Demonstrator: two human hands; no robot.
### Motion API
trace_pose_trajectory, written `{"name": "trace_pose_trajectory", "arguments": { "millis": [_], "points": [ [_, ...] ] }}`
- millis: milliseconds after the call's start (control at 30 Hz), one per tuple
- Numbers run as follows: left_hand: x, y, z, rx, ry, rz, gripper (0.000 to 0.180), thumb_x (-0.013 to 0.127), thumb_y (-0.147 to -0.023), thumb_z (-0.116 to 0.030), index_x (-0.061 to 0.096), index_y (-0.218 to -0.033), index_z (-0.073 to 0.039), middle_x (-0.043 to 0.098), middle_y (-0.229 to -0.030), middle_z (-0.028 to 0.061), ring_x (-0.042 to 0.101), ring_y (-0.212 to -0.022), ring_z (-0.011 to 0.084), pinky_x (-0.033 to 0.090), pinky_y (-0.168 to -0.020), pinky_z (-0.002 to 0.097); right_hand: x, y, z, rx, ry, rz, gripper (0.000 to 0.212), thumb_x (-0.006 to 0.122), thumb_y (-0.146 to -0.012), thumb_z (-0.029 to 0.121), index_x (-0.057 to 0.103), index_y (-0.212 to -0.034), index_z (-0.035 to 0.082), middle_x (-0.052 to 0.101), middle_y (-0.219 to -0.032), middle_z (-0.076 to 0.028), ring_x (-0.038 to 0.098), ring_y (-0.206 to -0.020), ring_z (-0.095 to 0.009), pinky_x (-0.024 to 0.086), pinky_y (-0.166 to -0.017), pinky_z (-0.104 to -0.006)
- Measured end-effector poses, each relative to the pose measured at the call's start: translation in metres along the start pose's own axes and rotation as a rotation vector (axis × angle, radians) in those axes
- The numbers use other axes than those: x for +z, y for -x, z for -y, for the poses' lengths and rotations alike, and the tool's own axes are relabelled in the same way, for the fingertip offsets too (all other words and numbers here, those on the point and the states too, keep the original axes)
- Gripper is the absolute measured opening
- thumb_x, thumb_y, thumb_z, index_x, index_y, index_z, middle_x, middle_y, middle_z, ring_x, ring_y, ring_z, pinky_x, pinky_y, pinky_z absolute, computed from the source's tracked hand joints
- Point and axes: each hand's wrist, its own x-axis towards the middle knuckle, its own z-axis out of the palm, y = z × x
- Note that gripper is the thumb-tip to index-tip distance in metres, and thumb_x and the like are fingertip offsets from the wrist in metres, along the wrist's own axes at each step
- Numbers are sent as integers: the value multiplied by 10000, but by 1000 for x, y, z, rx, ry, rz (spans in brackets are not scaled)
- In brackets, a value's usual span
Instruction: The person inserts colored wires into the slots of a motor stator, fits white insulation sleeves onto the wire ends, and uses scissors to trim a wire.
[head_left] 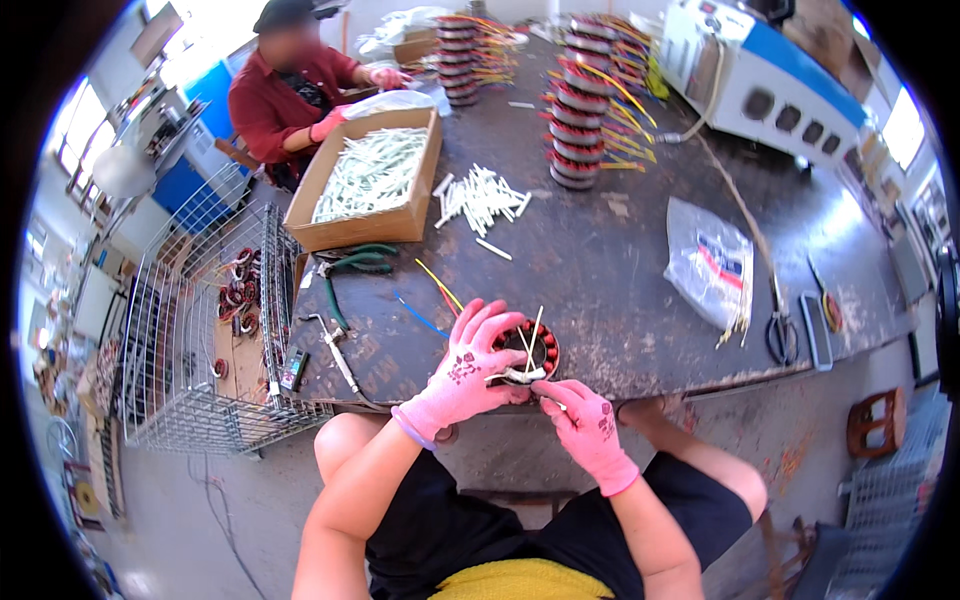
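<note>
Near the front edge of the table, my left hand (pixel 470 365), in a pink glove, grips a ring-shaped motor stator (pixel 553 352) with red windings. Its fingers wrap over the left side and hide part of it. Yellow, red and blue lead wires (pixel 437 283) run out past my fingertips to the upper left. A pale tie (pixel 537 328) stands up from the stator, and white sleeving or cord lies along its near side. My right hand (pixel 592 430), also gloved, is closed around a slim dark tool (pixel 552 391) whose tip meets that near side; the tool's kind is unclear.
Tall stator stacks (pixel 577 130) stand at the back. A cardboard box (pixel 425 190) of white tubes, loose tubes (pixel 482 200), green-handled pliers (pixel 362 260) and an air gun (pixel 338 355) lie leftward. Rightward are a plastic bag (pixel 705 260) and scissors (pixel 780 335). A co-worker (pixel 290 95) sits far left.
</note>
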Motion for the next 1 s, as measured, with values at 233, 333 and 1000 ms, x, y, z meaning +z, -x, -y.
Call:
{"name": "trace_pose_trajectory", "arguments": {
  "millis": [233, 333, 1000],
  "points": [
    [4, 5, 0, 1, 23, -73, 425, 853, -623, -315, 693, -983, -156, 451, -1430, 92, 326, -1402, 369, 205, -1189, 566, 0, -1, 6, 383, -581, 12, 216, 589, -989, 106, 651, -1171, 6, 719, -1003, -47, 660, -803, -76, 510, -662, -220],
    [7, 7, 2, 17, 2, -110, 421, 856, -609, -310, 693, -964, -154, 446, -1441, 90, 322, -1404, 375, 209, -1187, 566, -2, -4, 0, 398, -619, 54, 211, 589, -985, 101, 652, -1159, -2, 719, -994, -54, 666, -801, -89, 515, -662, -230],
    [8, 5, 6, 135, 50, -18, 502, 801, -719, -253, 687, -1204, -190, 665, -1063, -4, 622, -1070, 196, 283, -1167, 551, 1, -5, -3, 441, -751, 34, 254, 583, -1008, 241, 660, -1083, 11, 681, -917, -27, 617, -781, -81, 469, -685, -225]
  ]
}}
